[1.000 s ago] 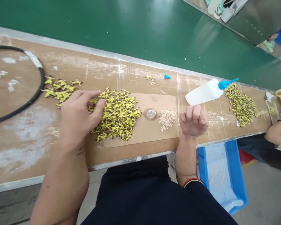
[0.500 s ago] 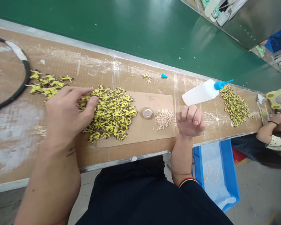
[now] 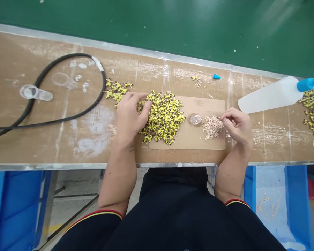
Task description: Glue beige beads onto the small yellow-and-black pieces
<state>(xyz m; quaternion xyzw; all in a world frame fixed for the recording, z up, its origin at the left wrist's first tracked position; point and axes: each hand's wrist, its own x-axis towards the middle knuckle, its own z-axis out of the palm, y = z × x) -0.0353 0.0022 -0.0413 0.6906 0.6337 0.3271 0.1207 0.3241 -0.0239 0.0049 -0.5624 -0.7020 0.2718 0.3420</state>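
My left hand (image 3: 132,116) rests at the left edge of a heap of small yellow-and-dark figure-like pieces (image 3: 163,116). Its thumb and index finger are apart, with pieces between and beneath them; the other fingers are partly hidden. At the right edge of a small pile of tiny cream pieces (image 3: 211,128), my right hand (image 3: 239,125) has thumb and index finger pinched together. Whatever is in that pinch is too small to make out. Between the two piles, a blob of clear glue-like stuff (image 3: 195,120) sits on a flat cardboard sheet (image 3: 185,143).
A white bottle with a blue nozzle (image 3: 269,94) lies right of my right hand. Behind are a blue cap (image 3: 216,76) and a few loose bits. A black cable (image 3: 68,120) loops at left around clear plastic scoops (image 3: 36,93). Blue bins (image 3: 299,209) stand below the table edge.
The view has swung left, bringing the cable and scoops into sight. My right hand has turned over from loosely curled, palm up, to a pinch at the cream pile. My left hand stays at the heap.
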